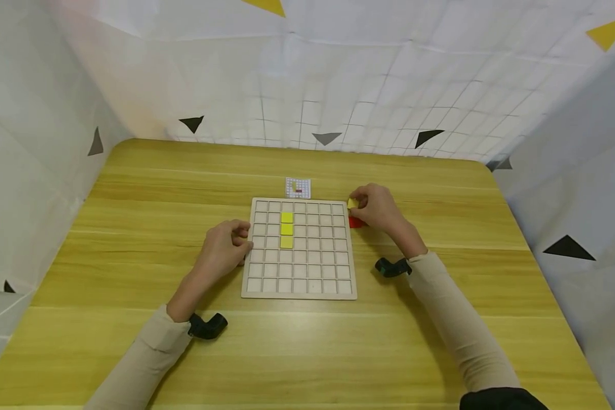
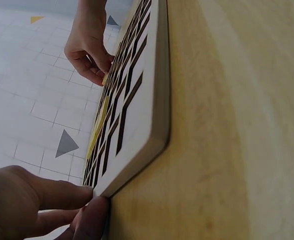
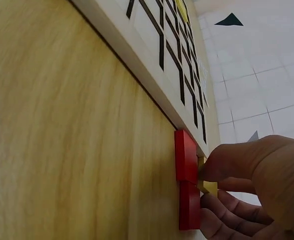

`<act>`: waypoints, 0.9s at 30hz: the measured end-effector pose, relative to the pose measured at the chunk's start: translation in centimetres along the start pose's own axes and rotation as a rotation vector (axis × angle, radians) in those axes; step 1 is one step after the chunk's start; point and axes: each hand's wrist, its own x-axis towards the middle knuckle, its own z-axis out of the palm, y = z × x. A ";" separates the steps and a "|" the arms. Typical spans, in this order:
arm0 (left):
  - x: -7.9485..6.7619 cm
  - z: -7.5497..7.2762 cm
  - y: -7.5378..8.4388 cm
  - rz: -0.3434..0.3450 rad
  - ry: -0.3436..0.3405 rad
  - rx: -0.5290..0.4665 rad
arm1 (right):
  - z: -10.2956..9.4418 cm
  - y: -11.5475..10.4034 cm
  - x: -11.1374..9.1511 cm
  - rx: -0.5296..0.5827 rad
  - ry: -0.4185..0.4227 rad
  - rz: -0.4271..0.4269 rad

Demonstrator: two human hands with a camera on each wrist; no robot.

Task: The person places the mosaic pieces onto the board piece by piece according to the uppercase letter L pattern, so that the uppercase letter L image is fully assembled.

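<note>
A square wooden grid board [image 1: 299, 289] lies on the table with several yellow tiles [image 1: 286, 229] in one column. My left hand [image 1: 222, 246] is at the board's left edge, holding it with thumb and fingertips; in the left wrist view the fingertips [image 2: 89, 194] meet the rim. Beyond the right edge, my right hand [image 1: 376, 209] pinches a yellow tile [image 1: 353, 203] between thumb and fingers. Two red tiles [image 3: 187, 157] lie end to end beside the board, right by that hand. The right wrist view shows the yellow tile [image 3: 210, 188] partly hidden by fingers.
A small printed card [image 1: 298, 188] with a grid and coloured marks lies just behind the board. The wooden table [image 1: 307, 353] extends around it, with white sheeting [image 1: 338, 68] behind and at both sides. Dark wrist cameras [image 1: 208, 326] sit near both cuffs.
</note>
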 end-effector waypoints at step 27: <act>-0.1 -0.1 0.2 -0.011 0.005 0.004 | 0.1 0.3 0.5 -0.055 0.005 -0.022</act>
